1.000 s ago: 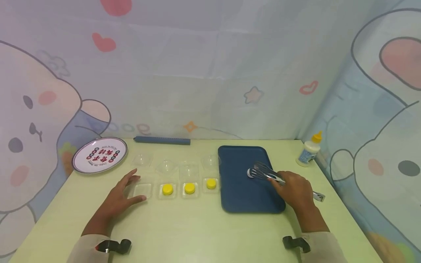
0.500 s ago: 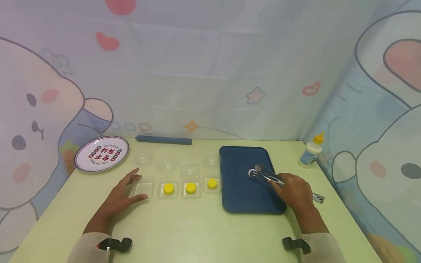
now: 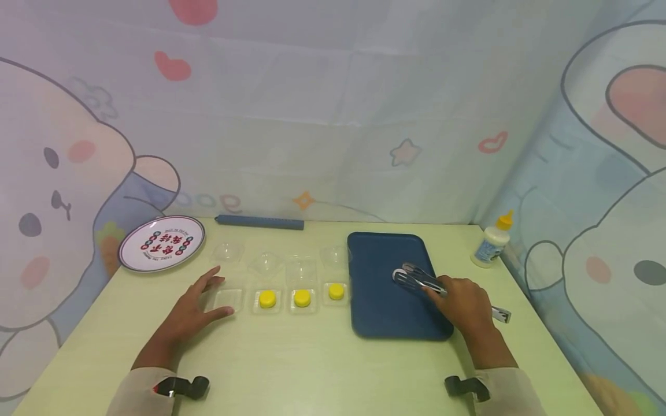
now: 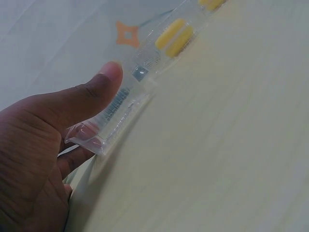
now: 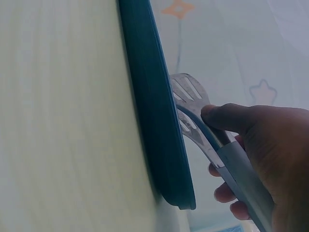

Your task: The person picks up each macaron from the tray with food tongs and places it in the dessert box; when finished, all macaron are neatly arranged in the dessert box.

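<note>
My right hand [image 3: 463, 305] grips metal tongs [image 3: 429, 284], its thumb on one arm and its fingers round the other in the right wrist view. The slotted ends of the tongs stand apart over the dark blue tray [image 3: 387, 318], at a small white round piece [image 3: 398, 274] partly covered by them. At the left, my left hand [image 3: 188, 312] rests with thumb and fingers spread about a clear plastic box [image 3: 228, 299] with nothing in it. In the left wrist view its thumb lies along the near side of the box [image 4: 113, 128], with some fingers behind the plastic.
Beside that box stand three more clear boxes, each holding a yellow round piece [image 3: 267, 299]; their domed lids [image 3: 266, 263] lie folded back behind. A patterned plate [image 3: 162, 245] is at back left, a grey-blue rod [image 3: 260, 222] along the back edge, and a yellow-capped bottle [image 3: 491, 240] at back right.
The tongs have shifted slightly toward me and their ends have turned a little at the white piece. My left hand keeps its place by the box. The head view has moved slightly.
</note>
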Tool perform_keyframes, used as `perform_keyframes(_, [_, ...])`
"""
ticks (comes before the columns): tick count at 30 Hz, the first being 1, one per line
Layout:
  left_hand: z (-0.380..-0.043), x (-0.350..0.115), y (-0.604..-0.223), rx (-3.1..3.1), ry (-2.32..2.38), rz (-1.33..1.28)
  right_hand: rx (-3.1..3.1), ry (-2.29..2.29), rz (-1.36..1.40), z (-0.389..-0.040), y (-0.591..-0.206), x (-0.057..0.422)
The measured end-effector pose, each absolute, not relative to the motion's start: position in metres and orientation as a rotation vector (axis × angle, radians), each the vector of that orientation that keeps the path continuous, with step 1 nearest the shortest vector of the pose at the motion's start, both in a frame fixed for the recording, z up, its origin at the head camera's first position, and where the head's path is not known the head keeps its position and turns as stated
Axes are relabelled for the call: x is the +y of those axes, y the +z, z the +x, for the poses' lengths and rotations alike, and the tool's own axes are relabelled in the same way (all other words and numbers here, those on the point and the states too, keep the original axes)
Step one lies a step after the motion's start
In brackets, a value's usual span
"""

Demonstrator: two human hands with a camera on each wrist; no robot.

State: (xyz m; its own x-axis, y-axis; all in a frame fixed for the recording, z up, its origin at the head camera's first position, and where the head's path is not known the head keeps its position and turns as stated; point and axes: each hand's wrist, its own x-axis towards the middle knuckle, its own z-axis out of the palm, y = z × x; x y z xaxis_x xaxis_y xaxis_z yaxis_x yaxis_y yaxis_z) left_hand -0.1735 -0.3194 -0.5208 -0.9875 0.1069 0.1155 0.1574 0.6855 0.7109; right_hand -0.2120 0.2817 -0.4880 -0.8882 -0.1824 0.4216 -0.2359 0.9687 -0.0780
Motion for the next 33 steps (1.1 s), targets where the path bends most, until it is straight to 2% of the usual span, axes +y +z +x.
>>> perform_keyframes(33, [-0.171,-0.317,-0.518,-2.811,-1.175,-0.266,-2.570,0.155,0.348,-0.206,-0.486,0.270])
